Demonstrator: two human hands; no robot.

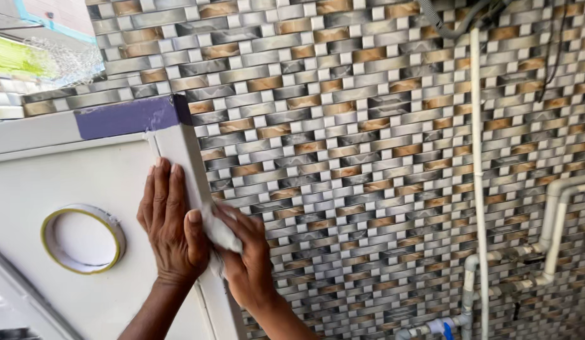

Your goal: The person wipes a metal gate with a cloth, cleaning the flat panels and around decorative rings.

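Left hand (169, 223): fingers straight and together, palm flat on the white panel (65, 182) at its right edge, fingertips pointing up. Right hand (245, 258): fingers curled shut around a white cloth (220, 232), pressing it to the panel's edge strip (182, 157), below the purple tape (125, 116) at the top corner. Both forearms rise from below. Tape roll (83, 238) hangs left of the hands, tiled wall (368, 157) right

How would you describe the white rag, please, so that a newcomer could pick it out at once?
Start at the white panel on the left, beside the mosaic tile wall, and follow its right-hand edge down from the purple tape. There the white rag is bunched under the right hand, beside the flat left hand. It is the only soft, crumpled thing there.
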